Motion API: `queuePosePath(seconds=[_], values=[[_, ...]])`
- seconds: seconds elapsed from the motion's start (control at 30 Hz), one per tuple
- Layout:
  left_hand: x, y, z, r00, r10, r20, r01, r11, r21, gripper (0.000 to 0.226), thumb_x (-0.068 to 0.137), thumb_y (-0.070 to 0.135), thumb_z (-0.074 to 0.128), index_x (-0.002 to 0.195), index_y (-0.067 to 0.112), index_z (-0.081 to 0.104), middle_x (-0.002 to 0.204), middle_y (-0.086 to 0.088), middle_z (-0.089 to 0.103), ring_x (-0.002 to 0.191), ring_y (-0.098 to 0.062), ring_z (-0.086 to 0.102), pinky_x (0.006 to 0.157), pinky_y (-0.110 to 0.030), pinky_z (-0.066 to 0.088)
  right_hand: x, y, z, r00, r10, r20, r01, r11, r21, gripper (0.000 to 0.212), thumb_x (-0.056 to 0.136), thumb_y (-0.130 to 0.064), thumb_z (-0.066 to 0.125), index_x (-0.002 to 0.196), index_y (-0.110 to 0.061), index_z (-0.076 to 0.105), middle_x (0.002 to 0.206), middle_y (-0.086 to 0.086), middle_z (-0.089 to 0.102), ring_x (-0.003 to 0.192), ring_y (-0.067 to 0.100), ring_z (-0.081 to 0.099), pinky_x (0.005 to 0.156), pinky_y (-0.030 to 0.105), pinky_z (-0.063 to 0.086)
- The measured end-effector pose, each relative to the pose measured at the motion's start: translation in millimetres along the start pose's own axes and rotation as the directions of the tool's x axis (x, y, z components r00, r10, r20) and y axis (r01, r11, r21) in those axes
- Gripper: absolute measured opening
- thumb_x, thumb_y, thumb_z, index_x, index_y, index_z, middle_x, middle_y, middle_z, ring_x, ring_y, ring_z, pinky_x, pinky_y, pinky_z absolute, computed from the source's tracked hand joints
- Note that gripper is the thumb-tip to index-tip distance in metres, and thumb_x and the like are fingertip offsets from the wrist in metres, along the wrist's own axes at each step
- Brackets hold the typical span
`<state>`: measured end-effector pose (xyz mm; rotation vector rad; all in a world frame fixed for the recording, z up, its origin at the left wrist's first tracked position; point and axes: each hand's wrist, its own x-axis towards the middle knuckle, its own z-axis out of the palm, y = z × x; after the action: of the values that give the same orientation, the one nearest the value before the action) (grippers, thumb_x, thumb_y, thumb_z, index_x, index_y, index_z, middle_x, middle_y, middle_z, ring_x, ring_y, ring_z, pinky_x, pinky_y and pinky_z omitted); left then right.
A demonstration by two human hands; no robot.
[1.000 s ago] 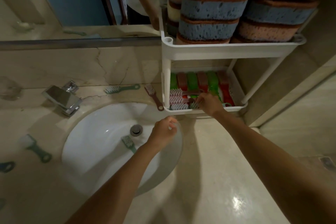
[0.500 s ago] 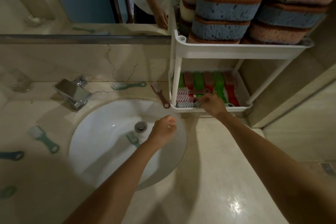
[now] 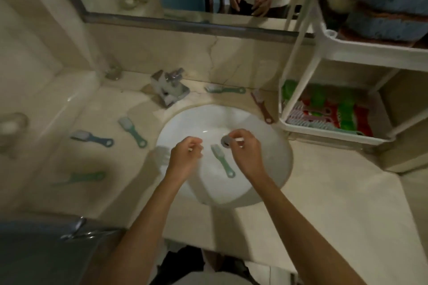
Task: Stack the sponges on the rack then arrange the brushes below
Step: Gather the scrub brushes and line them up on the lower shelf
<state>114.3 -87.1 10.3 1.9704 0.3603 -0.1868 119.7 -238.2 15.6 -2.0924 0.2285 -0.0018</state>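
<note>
The left hand (image 3: 185, 155) has its grip curled in over the left half of the sink (image 3: 273, 169). Blur hides whether anything is inside it, so I cannot tell. The right hand (image 3: 246, 149) is curled too, beside the drain (image 3: 225, 141). A thin pale sliver shows at its fingertips, and I cannot tell whether that is something held.

Between the two hands a green brush (image 3: 222, 161) lies loose in the basin, bristles toward the drain and touched by neither hand.

Further out, a maroon brush (image 3: 262, 109) and a teal brush (image 3: 225, 89) lie on the counter (image 3: 324, 192) behind the sink. Three more brushes lie on it at mid left (image 3: 133, 132) (image 3: 91, 138) (image 3: 86, 177).

At the right edge of the frame stands the white rack (image 3: 298, 53). The sponges (image 3: 389, 23) are stacked on its top shelf, and red, green and pink brushes fill the lower tray (image 3: 335, 134).

The sponge step looks finished and gathering the brushes is the step in hand. The likely next move is to close a grip on the green brush's handle, lift it clear of the basin and carry it right to the lower tray.
</note>
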Motion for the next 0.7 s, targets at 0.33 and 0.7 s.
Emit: queuePosePath(seconds=[0.33,0.7], values=[[6.7,-102.0,-149.4,0.887,-0.307,-0.344,0.339,0.94,0.036,0.027,0.087,0.006,0.051,0.113,0.004,0.059,0.117,-0.019,0.061,0.11,-0.035,0.057,0.095,-0.042,0.047,-24.9,-74.3,160.1,0.761,0.045,0.648,0.186,0.941,-0.284,0.031,0.09,-0.012,0.046,0.116,-0.009,0.062,0.124,0.011,0.061,0.116,0.028,0.056,0.097,0.031,0.042],[52.1,-163.9,-236.8,0.667,-0.566,-0.484,0.693,0.709,0.127,0.045,0.091,0.024,0.047,0.131,0.003,0.043,0.144,-0.024,0.024,0.127,-0.043,0.032,0.105,-0.052,0.033,-12.7,-108.8,286.1,0.665,0.091,0.741,0.368,0.823,-0.432,0.033,0.093,-0.016,0.043,0.124,-0.009,0.051,0.126,0.014,0.059,0.115,0.032,0.055,0.093,0.032,0.042]])
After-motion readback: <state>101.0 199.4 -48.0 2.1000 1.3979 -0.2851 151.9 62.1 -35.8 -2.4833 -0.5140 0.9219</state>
